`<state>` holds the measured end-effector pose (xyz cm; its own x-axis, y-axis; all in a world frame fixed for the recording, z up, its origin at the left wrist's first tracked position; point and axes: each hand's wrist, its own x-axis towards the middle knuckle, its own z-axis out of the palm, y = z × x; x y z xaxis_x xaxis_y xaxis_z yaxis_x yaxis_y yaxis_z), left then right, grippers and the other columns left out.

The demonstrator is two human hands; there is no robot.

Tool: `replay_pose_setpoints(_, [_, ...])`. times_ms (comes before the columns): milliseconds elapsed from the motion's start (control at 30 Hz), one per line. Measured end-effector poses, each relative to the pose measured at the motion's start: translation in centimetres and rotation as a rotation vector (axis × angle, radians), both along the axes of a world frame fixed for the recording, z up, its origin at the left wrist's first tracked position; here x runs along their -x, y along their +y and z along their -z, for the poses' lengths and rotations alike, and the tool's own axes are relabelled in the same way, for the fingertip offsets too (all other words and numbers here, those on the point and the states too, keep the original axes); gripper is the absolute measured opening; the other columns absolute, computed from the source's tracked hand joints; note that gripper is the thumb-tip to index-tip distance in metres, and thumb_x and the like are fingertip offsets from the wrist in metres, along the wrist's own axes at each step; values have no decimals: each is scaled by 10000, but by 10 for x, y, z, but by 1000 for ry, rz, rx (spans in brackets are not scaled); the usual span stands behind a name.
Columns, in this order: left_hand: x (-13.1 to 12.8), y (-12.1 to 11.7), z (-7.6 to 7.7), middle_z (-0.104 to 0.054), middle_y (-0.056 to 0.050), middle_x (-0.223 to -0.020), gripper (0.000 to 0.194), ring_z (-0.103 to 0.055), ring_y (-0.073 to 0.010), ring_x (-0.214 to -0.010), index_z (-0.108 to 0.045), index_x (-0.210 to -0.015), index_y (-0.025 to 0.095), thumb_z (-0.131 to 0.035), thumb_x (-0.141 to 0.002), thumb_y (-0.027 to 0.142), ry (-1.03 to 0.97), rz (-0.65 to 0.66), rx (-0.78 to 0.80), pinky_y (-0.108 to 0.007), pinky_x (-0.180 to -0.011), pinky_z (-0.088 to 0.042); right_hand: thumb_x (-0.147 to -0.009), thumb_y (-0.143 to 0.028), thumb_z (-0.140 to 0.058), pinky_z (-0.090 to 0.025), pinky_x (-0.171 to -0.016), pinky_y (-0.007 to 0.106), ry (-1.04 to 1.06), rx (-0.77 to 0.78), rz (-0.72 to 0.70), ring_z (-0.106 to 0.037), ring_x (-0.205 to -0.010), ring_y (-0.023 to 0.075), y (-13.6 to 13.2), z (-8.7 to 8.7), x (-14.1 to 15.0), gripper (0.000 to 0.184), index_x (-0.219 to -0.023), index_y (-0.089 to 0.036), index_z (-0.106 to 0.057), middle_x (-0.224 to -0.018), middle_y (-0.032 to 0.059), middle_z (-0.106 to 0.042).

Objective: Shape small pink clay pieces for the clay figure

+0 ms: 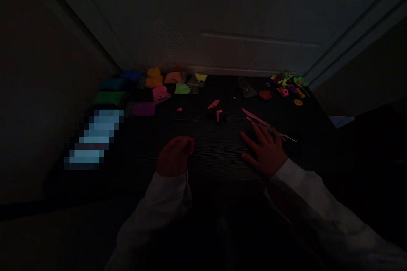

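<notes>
In dim light my left hand (176, 156) is curled closed above the dark table; whatever its fingers hold, if anything, is hidden. My right hand (265, 150) has its fingers spread, with the fingertips by a pink modelling tool (256, 117). A second pink tool lies partly under those fingers, and scissors (288, 137) show beside them. Beyond both hands are a small pink decorated clay piece (213, 104) and a bent pink clay piece (219, 115). A little pink lump (179, 109) sits farther left.
Several bags of coloured clay, such as a purple one (143, 109) and a green one (110, 98), line the back left. A blurred bright panel (95, 135) is at left. Clay flowers (300, 81), a red lump (265, 95) and a clear packet (247, 88) lie back right. A white panelled surface (235, 17) rises behind.
</notes>
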<state>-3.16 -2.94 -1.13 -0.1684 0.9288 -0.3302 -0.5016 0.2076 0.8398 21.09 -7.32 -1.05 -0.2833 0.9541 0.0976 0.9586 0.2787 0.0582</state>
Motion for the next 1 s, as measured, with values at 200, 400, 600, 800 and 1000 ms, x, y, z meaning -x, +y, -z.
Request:
replay_pose_setpoints(200, [-1, -1, -1, -607, -3, -535, 111, -532, -90, -493, -617, -525, 141, -682, -461, 204, -14, -17, -4, -190, -421, -408, -777, -613, -321, -64, -991, 525, 6, 16, -59, -164, -1288, 281, 2, 0, -2, 605, -1306, -320, -305, -1436, 102, -145])
replay_pose_setpoints(400, [0, 0, 2, -600, 2, -522, 120, -525, -91, -489, -619, -521, 141, -692, -457, 212, -9, -13, -7, -185, -415, -398, -777, -617, -315, -56, -991, 533, 6, 6, -16, -163, -1289, 287, 4, 0, -4, 607, -1300, -309, -321, -1437, 112, -134])
replay_pose_setpoints(600, [1, 0, 2, -611, -1, -530, 132, -528, -92, -491, -620, -521, 148, -707, -441, 208, -13, -6, 3, -186, -420, -407, -789, -611, -288, -66, -985, 544, 9, 17, -23, -164, -1290, 289, 6, 0, -5, 592, -1305, -320, -308, -1435, 115, -139])
replay_pose_setpoints(800, [-1, 0, -2, -613, 3, -528, 128, -533, -92, -491, -605, -501, 147, -698, -432, 202, -14, -17, 9, -186, -414, -401, -776, -630, -287, -73, -994, 525, 11, 33, -77, -158, -1293, 280, 6, -1, -5, 615, -1310, -325, -295, -1436, 106, -143])
replay_pose_setpoints(1000, [0, 1, -1, -607, -7, -521, 137, -530, -92, -481, -613, -517, 130, -696, -440, 207, -7, -8, 24, -187, -407, -404, -786, -611, -294, -66, -994, 532, 3, 28, -53, -156, -1293, 281, 7, 0, -7, 600, -1311, -323, -294, -1435, 109, -147])
